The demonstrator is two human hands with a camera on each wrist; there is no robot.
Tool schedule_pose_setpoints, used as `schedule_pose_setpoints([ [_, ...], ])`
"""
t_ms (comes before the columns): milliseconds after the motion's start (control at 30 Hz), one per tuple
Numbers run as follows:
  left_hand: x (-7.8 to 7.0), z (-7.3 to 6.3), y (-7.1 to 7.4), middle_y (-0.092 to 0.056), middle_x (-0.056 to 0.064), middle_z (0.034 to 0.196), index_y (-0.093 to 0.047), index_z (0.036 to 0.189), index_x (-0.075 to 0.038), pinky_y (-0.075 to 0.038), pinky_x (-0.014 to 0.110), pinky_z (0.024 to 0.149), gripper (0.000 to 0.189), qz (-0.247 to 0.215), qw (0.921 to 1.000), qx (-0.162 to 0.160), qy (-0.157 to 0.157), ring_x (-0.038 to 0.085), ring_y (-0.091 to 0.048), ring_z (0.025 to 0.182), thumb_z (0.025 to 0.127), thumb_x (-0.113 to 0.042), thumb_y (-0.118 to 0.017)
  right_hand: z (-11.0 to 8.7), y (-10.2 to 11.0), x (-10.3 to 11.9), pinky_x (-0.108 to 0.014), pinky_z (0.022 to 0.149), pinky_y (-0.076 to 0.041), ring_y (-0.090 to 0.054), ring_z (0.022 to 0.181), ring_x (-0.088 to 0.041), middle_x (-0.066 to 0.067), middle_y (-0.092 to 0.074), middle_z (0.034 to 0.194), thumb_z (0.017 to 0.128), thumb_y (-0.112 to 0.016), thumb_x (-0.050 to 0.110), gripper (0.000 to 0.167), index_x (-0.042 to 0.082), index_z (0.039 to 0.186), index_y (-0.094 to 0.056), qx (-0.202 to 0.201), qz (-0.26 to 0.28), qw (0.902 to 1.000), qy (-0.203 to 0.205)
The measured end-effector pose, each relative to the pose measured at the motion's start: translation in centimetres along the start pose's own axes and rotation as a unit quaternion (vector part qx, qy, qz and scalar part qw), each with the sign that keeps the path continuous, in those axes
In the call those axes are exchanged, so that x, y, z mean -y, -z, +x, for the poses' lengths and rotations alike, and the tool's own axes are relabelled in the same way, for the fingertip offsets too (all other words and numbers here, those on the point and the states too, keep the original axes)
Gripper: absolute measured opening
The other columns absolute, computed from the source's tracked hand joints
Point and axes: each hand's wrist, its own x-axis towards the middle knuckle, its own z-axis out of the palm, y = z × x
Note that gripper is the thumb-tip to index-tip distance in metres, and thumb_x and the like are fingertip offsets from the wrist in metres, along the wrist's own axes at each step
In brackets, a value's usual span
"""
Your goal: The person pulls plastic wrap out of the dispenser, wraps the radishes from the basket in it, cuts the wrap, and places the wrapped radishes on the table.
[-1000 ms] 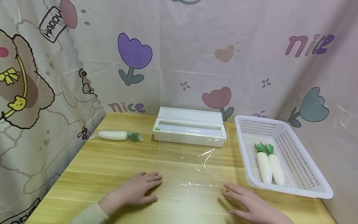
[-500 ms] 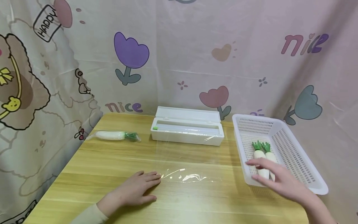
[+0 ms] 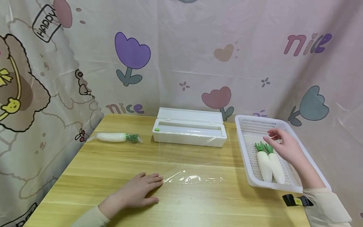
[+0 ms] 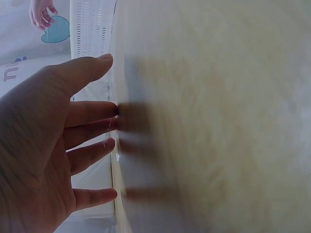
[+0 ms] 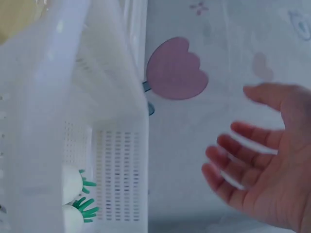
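Note:
My left hand (image 3: 139, 190) rests on the table with its fingers extended, fingertips at the front left corner of a clear sheet of cling film (image 3: 188, 178). In the left wrist view the left hand (image 4: 53, 131) has its fingertips down at the table surface. The film runs out of a white cling film dispenser (image 3: 190, 139) whose lid stands up. Over the white basket (image 3: 243, 154) hovers my right hand (image 3: 285, 148), fingers loosely bent and holding nothing. Below it, two white radishes (image 3: 265, 168) with green tops lie side by side in the basket.
At the back left of the table (image 3: 93, 176) lies another white radish (image 3: 111, 137), wrapped in clear film. A printed curtain (image 3: 181, 56) hangs right behind the table's back edge. The basket stands at the right side.
My right hand has left the film's front right corner, swung right and moved forward over the basket's radishes. The left hand has stayed at the film's left corner.

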Motion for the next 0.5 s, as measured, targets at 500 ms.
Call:
schedule_pose_setpoints([
  [500, 0.2, -0.2, -0.3, -0.052, -0.003, 0.146, -0.054, 0.140, -0.019, -0.039, 0.058, 0.107, 0.061, -0.015, 0.9999, 0.001, 0.008, 0.021, -0.046, 0.138, 0.093, -0.058, -0.052, 4.5, -2.3, -3.1, -0.041, 0.070, -0.052, -0.053, 0.099, -0.043, -0.038, -0.047, 0.118, 0.097, -0.049, 0.039, 0.067, -0.017, 0.131, -0.034, 0.139, -0.034, 0.9729, -0.182],
])
